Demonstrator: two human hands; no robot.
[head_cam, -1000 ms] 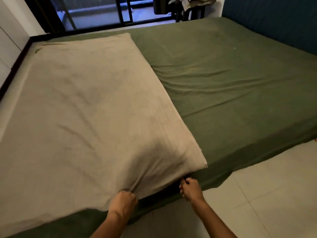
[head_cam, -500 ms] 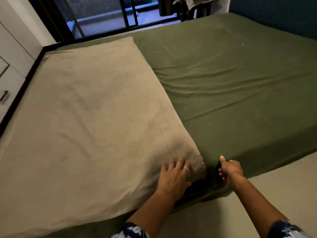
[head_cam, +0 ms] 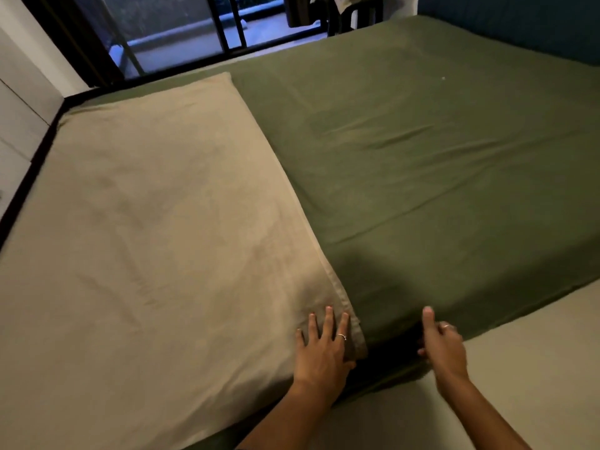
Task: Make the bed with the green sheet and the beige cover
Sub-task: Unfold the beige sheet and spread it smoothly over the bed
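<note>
The bed's near edge is seen running from lower left toward the right, with pale floor [head_cam: 535, 358] lying open beside it. The far edge is met by a dark-framed glass door [head_cam: 181, 30], the left edge by a pale cabinet front [head_cam: 19, 102], and the far right corner by a dark blue headboard [head_cam: 519, 24].

The mattress is covered by the green sheet [head_cam: 438, 164], which is spread across the whole bed and hangs over the near edge; shallow creases are seen toward its middle. The beige cover [head_cam: 146, 238] is laid flat over the left half of the bed, its long right edge running diagonally from the far edge down to the near edge, where its corner lies.

The left hand [head_cam: 323, 350] is laid flat on the near corner of the beige cover, fingers straight and spread, pressing the cloth down; a ring is worn on one finger. The right hand [head_cam: 443, 344] is held at the near edge just beside that corner, thumb raised and fingers curled around a fold of the green sheet.
</note>
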